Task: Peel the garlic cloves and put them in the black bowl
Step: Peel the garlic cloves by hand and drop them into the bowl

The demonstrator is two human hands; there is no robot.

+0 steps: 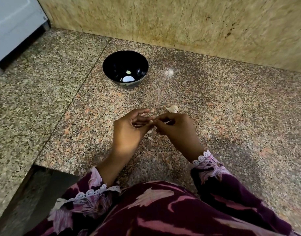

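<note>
Head view looks down on a speckled granite counter [214, 116] that runs back to a tan stone wall [180, 23] from 10 to 2 o'clock. At 7 o'clock the counter's near edge steps down to a dark floor strip [27, 193]; at 10 o'clock a white cabinet [13, 28] closes the far left corner. Open stone lies to the left of the hands at 9 o'clock and across the whole right side at 3 o'clock.

Near centre, the left hand [129, 128] and the right hand [177, 128] meet fingertip to fingertip. The left-hand fingers [143, 119] curl loosely inward with the forefinger stretched out; the right-hand fingers [160, 119] are bunched together and pinch a small pale garlic clove [168, 122], mostly hidden between them. Whether the left fingers also grip it, I cannot tell.

Just beyond the right hand, at 12 o'clock from it, a pale scrap of garlic skin [172, 109] lies on the counter. The black bowl [125, 68] stands well apart from the hands at 11 o'clock, with one small peeled clove [128, 72] inside and a bright reflection on its bottom. A faint whitish smudge [169, 72] sits at 3 o'clock from the bowl. Between hands and bowl the stone is bare.

Patterned maroon sleeves [88, 198] with lace cuffs fill the near edge.
</note>
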